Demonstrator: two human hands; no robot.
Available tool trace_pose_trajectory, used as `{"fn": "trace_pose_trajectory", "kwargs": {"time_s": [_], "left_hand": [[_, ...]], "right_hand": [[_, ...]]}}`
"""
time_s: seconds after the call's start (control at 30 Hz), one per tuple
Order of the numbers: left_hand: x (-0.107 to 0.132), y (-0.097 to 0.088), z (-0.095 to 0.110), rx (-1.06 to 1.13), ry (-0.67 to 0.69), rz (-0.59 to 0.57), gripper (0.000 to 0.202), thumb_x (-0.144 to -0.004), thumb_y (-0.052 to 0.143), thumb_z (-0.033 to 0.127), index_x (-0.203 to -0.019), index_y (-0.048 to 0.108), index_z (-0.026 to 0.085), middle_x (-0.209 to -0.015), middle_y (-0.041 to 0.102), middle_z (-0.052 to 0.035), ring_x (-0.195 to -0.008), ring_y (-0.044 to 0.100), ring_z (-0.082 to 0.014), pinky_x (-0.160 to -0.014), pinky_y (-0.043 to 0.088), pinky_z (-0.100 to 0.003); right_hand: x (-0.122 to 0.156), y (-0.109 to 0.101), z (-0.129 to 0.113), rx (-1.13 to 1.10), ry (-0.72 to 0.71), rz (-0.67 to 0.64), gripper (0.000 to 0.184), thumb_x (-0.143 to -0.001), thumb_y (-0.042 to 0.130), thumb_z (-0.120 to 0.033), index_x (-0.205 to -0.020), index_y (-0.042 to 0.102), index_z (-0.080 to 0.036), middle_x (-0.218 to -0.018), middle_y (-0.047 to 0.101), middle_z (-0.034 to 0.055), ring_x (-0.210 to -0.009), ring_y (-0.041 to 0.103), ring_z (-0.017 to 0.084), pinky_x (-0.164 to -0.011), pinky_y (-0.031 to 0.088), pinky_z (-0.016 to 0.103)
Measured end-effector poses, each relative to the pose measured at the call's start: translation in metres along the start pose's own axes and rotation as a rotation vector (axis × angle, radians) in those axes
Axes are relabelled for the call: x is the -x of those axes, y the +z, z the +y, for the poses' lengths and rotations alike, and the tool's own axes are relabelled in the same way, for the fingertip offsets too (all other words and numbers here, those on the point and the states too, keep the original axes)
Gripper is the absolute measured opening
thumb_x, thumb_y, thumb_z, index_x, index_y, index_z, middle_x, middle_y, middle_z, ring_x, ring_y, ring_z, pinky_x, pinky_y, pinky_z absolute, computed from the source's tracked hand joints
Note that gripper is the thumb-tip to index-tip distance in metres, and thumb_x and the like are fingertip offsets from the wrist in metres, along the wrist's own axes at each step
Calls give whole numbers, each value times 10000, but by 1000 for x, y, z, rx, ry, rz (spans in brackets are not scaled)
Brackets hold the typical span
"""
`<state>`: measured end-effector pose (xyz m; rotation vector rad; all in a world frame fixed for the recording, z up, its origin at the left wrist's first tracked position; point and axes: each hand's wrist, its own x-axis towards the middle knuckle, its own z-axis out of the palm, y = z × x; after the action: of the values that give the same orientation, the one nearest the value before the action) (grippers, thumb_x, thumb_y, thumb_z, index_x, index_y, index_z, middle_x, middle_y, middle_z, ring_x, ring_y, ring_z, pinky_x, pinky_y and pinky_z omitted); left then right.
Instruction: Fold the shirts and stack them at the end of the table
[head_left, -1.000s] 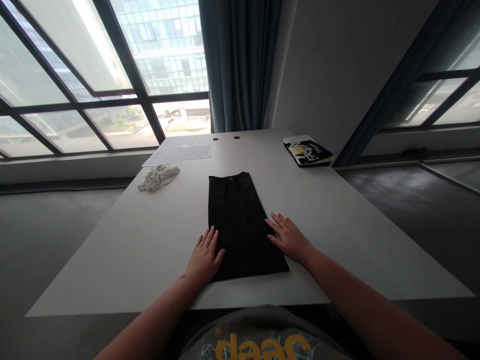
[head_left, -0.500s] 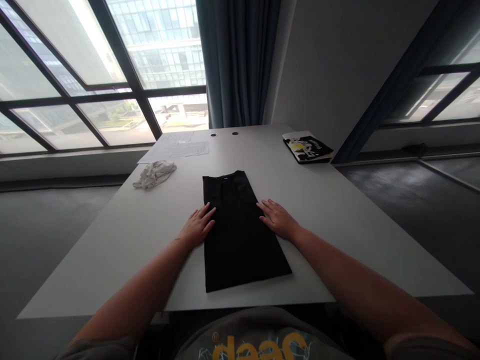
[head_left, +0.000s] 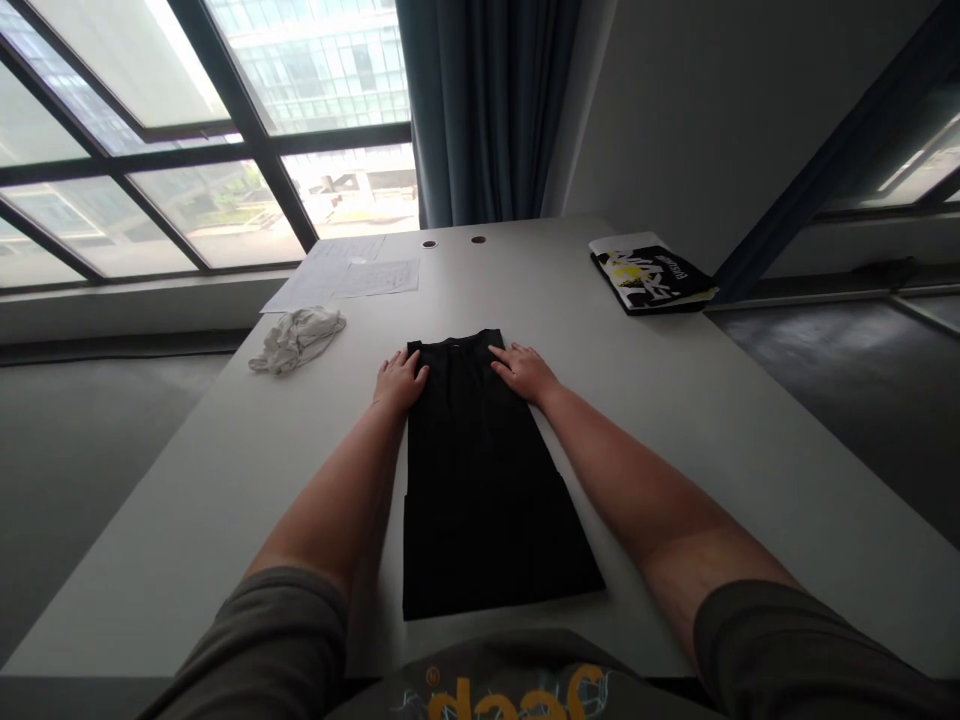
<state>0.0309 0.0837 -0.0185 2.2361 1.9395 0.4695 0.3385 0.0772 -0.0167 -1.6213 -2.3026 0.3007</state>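
One crumpled white cloth (head_left: 296,340): off to the left, well apart from my work; I'd leave it there.
Paper sheets (head_left: 379,278): flat on the table's far left part, just behind the cloth.
Left hand (head_left: 401,382): palm down at the garment's far left corner, thumb and fingers apart, thumb over the fabric, clamped on nothing I can see.
Black garment (head_left: 480,470): laid lengthwise on the white table (head_left: 697,400) in front of me, waistband at the far end; trousers or skirt, I can't tell. Small steps show along both side edges, so I judge the layers don't quite line up.
Waistband creases: I'd press lightly and equally with both palms, easing outward, so the fabric flattens without the top layer dragging.
Right hand (head_left: 526,373): at the far right corner, fingers apart and resting on fabric, nothing visibly pinched.
Black, white and yellow booklet (head_left: 652,272): far right, well beyond my reach here.
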Motion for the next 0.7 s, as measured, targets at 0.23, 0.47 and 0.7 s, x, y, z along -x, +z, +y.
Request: {"fn": "trace_pose_trajectory", "kwargs": {"time_s": [0.23, 0.47, 0.7], "left_hand": [[-38, 1, -1, 31, 3, 20, 585, -1004, 505, 450, -1523, 527, 182, -1605, 484, -138, -1492, 438, -328, -1277, 313, -530], [-54, 4, 0, 46, 3, 17, 564, -994, 540, 437, -1506, 548, 202, -1628, 454, -129, -1541, 369, -335, -1296, 261, -578], [-52, 1, -11, 332, 131, 152, 517, -971, 571, 335, -1455, 576, 152, -1572, 511, -144, -1476, 469, -275, -1281, 372, -447]], "right_hand": [[-48, 1, 13, -153, 30, 135, 472, -1102, 433, -380, -1493, 594, -171, -1459, 629, 115, -1385, 555, 267, -1213, 382, 434], [-65, -5, 16, -258, 67, 167, 386, -1059, 535, -350, -1363, 710, -188, -1374, 691, 94, -1333, 606, 264, -1175, 440, 419], [-50, -10, 16, -591, 60, 306, 387, -1001, 551, -319, -1319, 734, -195, -1288, 738, 63, -1232, 670, 226, -1117, 502, 386]]}}
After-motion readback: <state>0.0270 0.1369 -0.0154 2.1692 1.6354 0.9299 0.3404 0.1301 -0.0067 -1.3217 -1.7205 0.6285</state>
